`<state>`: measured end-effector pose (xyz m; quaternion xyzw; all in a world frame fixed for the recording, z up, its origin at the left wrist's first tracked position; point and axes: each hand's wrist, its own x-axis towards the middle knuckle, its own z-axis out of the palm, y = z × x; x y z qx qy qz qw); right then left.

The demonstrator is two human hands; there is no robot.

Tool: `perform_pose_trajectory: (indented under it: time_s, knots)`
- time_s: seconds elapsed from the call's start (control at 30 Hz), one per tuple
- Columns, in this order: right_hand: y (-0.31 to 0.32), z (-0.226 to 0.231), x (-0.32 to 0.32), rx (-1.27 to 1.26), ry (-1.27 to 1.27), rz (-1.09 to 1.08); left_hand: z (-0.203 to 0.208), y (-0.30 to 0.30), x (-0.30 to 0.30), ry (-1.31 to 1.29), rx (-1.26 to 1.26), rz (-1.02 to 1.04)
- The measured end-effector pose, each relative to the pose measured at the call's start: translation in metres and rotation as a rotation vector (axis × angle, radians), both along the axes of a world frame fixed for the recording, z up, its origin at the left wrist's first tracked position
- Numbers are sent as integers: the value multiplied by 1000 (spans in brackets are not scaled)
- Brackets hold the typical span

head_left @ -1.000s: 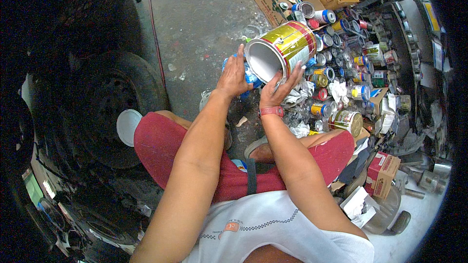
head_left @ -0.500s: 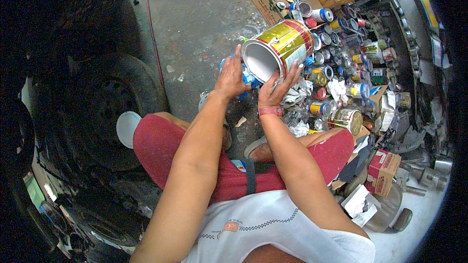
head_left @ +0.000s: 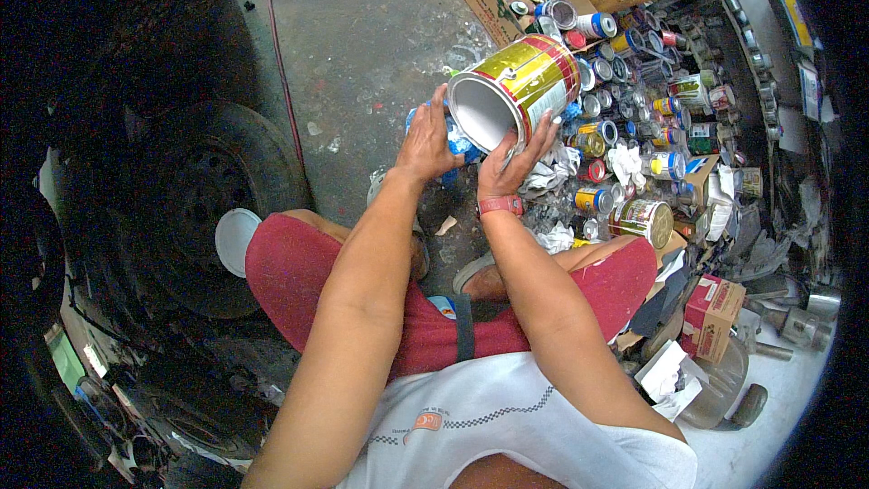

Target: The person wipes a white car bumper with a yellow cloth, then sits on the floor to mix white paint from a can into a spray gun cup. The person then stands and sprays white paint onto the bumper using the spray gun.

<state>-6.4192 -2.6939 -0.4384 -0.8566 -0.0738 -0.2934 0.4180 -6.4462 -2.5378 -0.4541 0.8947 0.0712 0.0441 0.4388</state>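
Observation:
A large paint can [head_left: 534, 72] with a yellow, red and white label lies tilted in front of me. Its open mouth faces toward me and to the left, showing a whitish inside. My right hand [head_left: 516, 161], with a red watch on the wrist, grips the can's right side near the rim, thumb at the mouth. Along the left edge of the rim, my left hand [head_left: 428, 140] is curved against the can, its thumb below the mouth. A crumpled-looking blue thing [head_left: 459, 147] shows behind the left hand, partly hidden. How the left fingertips touch the can is hard to see.
Many small paint cans [head_left: 665, 165] crowd the floor at right, among crumpled white paper [head_left: 626, 166]. Cardboard boxes [head_left: 489, 4] stand at the far side. A wheel [head_left: 213, 190] is at left, with a round white lid [head_left: 237, 240] by my left knee. A red hose [head_left: 282, 63] crosses the floor.

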Motion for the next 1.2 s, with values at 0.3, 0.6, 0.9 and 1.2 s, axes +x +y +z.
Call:
perform_pose_trajectory:
  time_s: [0.3,0.6,0.9,1.2]
  knots:
    - [-1,-3,1,-8,-7,2,-1,0,1,-16,3,-5]
    - [1,-2,-2,33,22,0,-5,1,2,-15,-5,-14]
    - [-2,-4,0,21,16,7,-8,-1,2,-12,2,-2]
    - [-1,-4,0,45,13,11,-4,-2,2,-23,14,7]
